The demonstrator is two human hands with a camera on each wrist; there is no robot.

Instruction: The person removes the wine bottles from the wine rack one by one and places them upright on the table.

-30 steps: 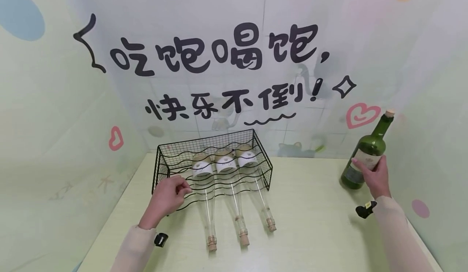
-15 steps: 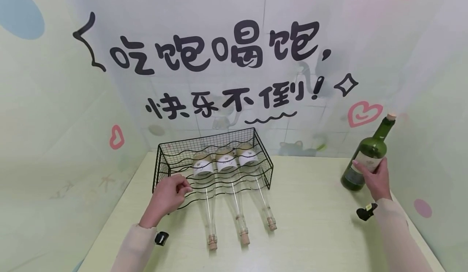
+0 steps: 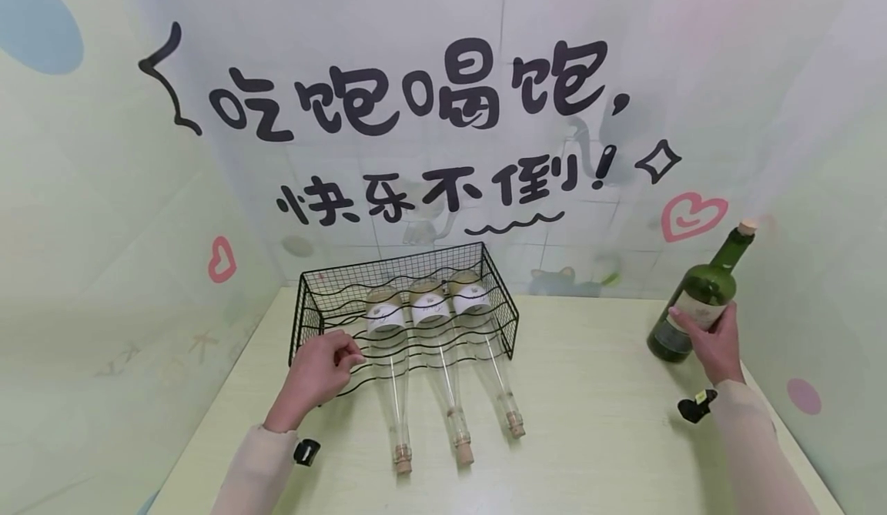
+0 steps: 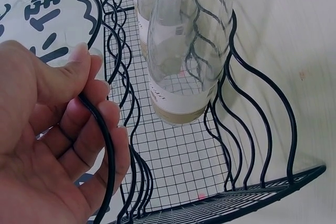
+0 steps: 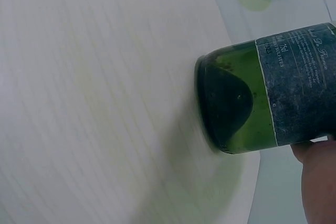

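A black wire bottle rack (image 3: 391,259) stands on the table against the back wall. In the left wrist view, my left hand (image 4: 63,114) pinches one of its wavy wires between thumb and fingers. Three clear, corked glass bottles (image 3: 430,309) lie side by side in the rack, white labels at the back and necks jutting toward me. At the far right, my right hand (image 3: 717,346) grips a green wine bottle (image 3: 710,288) round its label. That bottle leans to the right, cork up. In the right wrist view its base (image 5: 223,106) is close over the tabletop.
The pale table (image 3: 582,423) reaches between the rack and the green bottle. Printed cloth walls (image 3: 430,7) enclose it at the back and both sides, the right one close beside the right hand. The three corked necks (image 3: 463,446) stick out over the table's front part.
The green bottle in my right hand has tipped slightly further to the right, its neck moving right and down. My left hand stays on the rack, and the clear bottles have not moved.
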